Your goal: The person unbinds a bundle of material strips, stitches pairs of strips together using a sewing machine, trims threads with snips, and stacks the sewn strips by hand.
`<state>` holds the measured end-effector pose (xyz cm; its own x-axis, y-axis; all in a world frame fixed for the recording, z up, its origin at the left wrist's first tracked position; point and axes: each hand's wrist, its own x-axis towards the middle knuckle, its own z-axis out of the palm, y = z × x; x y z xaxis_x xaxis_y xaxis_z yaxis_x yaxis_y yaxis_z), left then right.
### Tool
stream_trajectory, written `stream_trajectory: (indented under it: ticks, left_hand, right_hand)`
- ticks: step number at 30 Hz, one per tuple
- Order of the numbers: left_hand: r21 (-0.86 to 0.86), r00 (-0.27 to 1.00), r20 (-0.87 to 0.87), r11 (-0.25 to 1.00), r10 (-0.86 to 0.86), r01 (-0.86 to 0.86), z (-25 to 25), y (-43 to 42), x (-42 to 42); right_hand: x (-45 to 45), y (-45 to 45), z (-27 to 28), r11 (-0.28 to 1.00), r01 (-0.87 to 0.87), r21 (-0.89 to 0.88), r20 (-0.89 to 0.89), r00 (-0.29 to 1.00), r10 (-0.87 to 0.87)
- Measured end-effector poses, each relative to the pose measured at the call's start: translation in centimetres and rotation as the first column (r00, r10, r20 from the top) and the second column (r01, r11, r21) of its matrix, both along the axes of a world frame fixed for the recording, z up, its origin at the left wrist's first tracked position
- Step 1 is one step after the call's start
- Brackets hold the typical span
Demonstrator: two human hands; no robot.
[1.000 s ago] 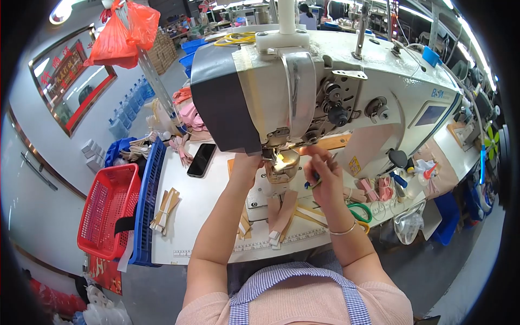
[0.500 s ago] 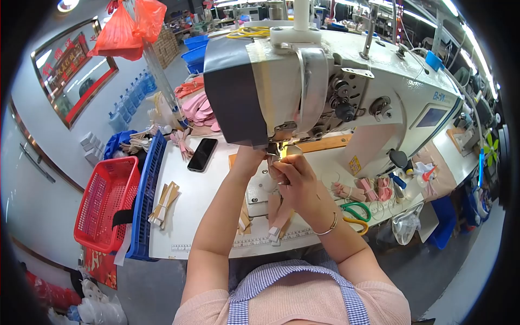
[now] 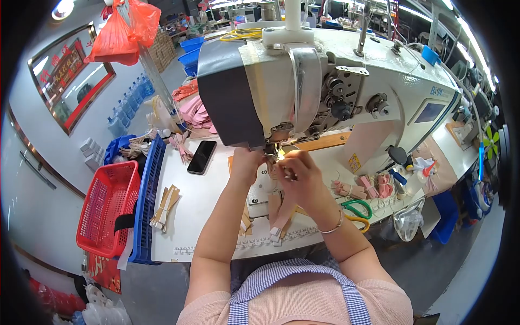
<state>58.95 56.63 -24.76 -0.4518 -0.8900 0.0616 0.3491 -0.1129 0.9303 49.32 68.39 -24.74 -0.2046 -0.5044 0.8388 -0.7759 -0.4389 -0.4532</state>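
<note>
Both hands are at the needle area of a white sewing machine (image 3: 411, 81). My left hand (image 3: 247, 164) is at the left of the lit needle, its fingertips partly hidden under the machine head. My right hand (image 3: 297, 172) has its fingers curled together just right of the needle; what they hold, if anything, is too small to make out. Below the hands, pinkish-tan strips (image 3: 281, 214) with white ends hang over the front of the machine bed. Green-and-orange-handled scissors (image 3: 357, 210) lie right of my right wrist.
A black phone (image 3: 202, 157) and a tied bundle of tan strips (image 3: 166, 208) lie on the left of the table. Beyond its left edge are a red basket (image 3: 108, 208) and a blue crate (image 3: 147, 200). Pink bundles (image 3: 368, 186) sit at the right.
My right hand has moved left and in to the needle from its place further right. My left hand has stayed by the needle. The view has shifted slightly.
</note>
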Motion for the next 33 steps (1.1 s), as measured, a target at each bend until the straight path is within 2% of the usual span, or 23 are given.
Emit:
stream_trajectory:
  ticks: [1,2,3,4,5,8,10,11,13,22,26,29,31,33]
  left_hand:
    - [-0.004,1.0,0.003,1.0,-0.005,0.005,-0.3,0.9,0.6]
    - [0.084,0.994,-0.106,0.996,-0.015,0.024,-0.9,2.1,1.4]
    - [0.172,0.977,-0.213,0.984,-0.016,0.054,-1.2,2.7,1.8]
    - [0.176,0.978,-0.207,0.982,-0.023,0.061,-1.3,3.1,1.8]
    - [0.121,0.976,-0.215,0.991,-0.026,0.053,-1.4,3.6,1.8]
    - [0.041,0.982,-0.19,0.999,-0.021,0.029,-0.8,4.1,1.5]
    - [0.038,0.998,-0.045,0.998,-0.047,0.049,-0.9,3.7,1.6]
    - [0.036,0.998,-0.051,0.999,-0.036,0.038,-1.1,3.4,1.6]
    - [0.229,0.993,-0.112,0.971,-0.044,0.069,-1.5,2.9,1.5]
    - [0.172,0.99,-0.14,0.984,-0.025,0.05,-1.3,3.4,1.3]
    - [0.193,0.99,-0.135,0.979,-0.036,0.062,-1.5,3.3,1.3]
    - [0.167,0.995,-0.101,0.985,-0.021,0.038,-1.5,3.1,1.2]
    - [0.181,0.993,-0.113,0.983,-0.016,0.036,-2.1,2.6,1.0]
    - [0.167,0.994,-0.11,0.986,-0.012,0.03,-2.4,2.5,0.9]
  right_hand:
    - [-0.6,-0.1,0.3,1.0,-0.012,-0.018,0.033,0.999,0.013]
    - [-1.5,-0.1,0.5,1.0,-0.005,-0.022,0.038,0.999,0.006]
    - [-2.7,-0.2,0.7,0.995,-0.091,0.049,0.074,0.993,0.087]
    - [-3.6,-0.2,0.8,0.977,-0.178,0.12,0.119,0.979,0.163]
    - [-4.1,-0.5,0.8,0.973,-0.216,0.082,0.084,0.974,0.209]
    - [-4.0,0.0,1.4,0.967,-0.217,0.136,0.054,0.976,0.211]
    - [-3.9,-0.2,1.2,0.971,-0.204,0.128,0.031,0.979,0.202]
    - [-3.8,-0.3,1.1,0.976,-0.181,0.118,0.014,0.983,0.18]
    - [-3.5,-0.1,1.1,0.98,-0.149,0.13,0.0,0.989,0.15]
    - [-3.5,-0.8,0.6,0.98,-0.176,0.089,0.072,0.983,0.17]
    - [-3.4,-0.6,0.7,0.977,-0.157,0.142,0.074,0.986,0.147]
    - [-3.3,-0.9,0.9,0.974,-0.082,0.21,0.084,0.994,0.066]
    - [-3.4,-1.7,0.5,0.988,0.0,0.152,0.044,0.999,-0.006]
    - [-3.4,-2.0,0.4,0.994,0.005,0.107,0.039,0.999,-0.01]
